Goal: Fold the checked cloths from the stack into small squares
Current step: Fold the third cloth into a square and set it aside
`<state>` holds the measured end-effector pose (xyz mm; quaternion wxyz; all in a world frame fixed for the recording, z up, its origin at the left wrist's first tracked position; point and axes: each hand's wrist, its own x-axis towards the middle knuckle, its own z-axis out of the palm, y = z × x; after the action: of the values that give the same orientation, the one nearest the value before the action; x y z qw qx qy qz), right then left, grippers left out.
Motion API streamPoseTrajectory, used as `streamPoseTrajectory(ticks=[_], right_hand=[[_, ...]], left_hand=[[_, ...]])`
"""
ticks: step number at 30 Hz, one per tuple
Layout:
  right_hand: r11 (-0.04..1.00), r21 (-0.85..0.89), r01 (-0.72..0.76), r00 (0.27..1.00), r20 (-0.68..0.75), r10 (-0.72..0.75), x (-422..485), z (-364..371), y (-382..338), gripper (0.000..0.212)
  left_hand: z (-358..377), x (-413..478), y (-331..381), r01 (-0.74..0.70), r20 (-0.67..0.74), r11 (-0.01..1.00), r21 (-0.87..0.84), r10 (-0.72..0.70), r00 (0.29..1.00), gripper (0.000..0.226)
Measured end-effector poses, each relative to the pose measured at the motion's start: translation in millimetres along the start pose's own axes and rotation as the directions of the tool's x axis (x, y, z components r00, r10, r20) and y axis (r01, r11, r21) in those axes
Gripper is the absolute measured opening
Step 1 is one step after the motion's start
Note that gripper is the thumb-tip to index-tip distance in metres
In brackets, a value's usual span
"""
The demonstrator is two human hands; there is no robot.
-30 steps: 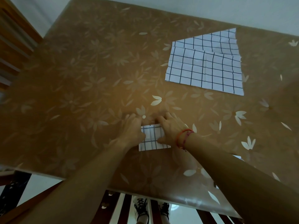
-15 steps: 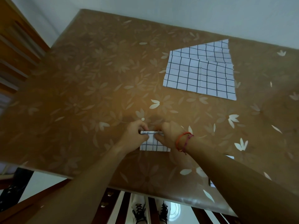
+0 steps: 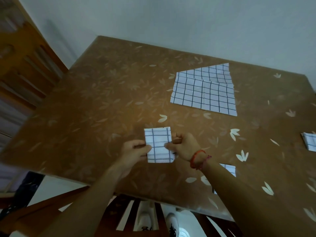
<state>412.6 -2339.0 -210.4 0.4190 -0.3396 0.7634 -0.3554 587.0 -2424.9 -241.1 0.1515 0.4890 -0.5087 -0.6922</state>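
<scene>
A small folded white cloth with dark checks (image 3: 158,144) is lifted above the brown flowered table (image 3: 102,103), near its front edge. My left hand (image 3: 134,150) pinches its left side and my right hand (image 3: 183,146), with a red band at the wrist, pinches its right side. The stack of unfolded checked cloths (image 3: 204,90) lies flat at the far right of the table, well beyond both hands.
A folded checked cloth (image 3: 310,141) lies at the right edge of the view. Another checked piece (image 3: 228,169) shows partly behind my right forearm. A wooden chair back (image 3: 130,214) stands below the table's front edge, wooden furniture (image 3: 22,65) at the left, a wall behind.
Both hands pressed the small cloth flat on the table, then pinched its sides and lifted it up off the surface. The view has tilted upward.
</scene>
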Motion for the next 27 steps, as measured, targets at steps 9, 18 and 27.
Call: streamPoseTrajectory(ticks=[9, 18, 27], right_hand=[[0.981, 0.186, -0.064, 0.998, 0.026, 0.06, -23, 27, -22, 0.007], [0.971, 0.221, -0.09, 0.996, 0.006, 0.091, -22, 65, -42, 0.011], [0.93, 0.303, -0.21, 0.976, 0.12, 0.181, -9, 116, -60, 0.023]], left_hand=[[-34, -32, 18, -0.108, -0.132, 0.982, 0.154, 0.128, 0.983, 0.009], [-84, -49, 25, -0.146, -0.206, 0.971, 0.189, 0.184, 0.961, 0.007], [-136, -54, 28, -0.135, -0.282, 0.959, 0.248, 0.205, 0.937, 0.005]])
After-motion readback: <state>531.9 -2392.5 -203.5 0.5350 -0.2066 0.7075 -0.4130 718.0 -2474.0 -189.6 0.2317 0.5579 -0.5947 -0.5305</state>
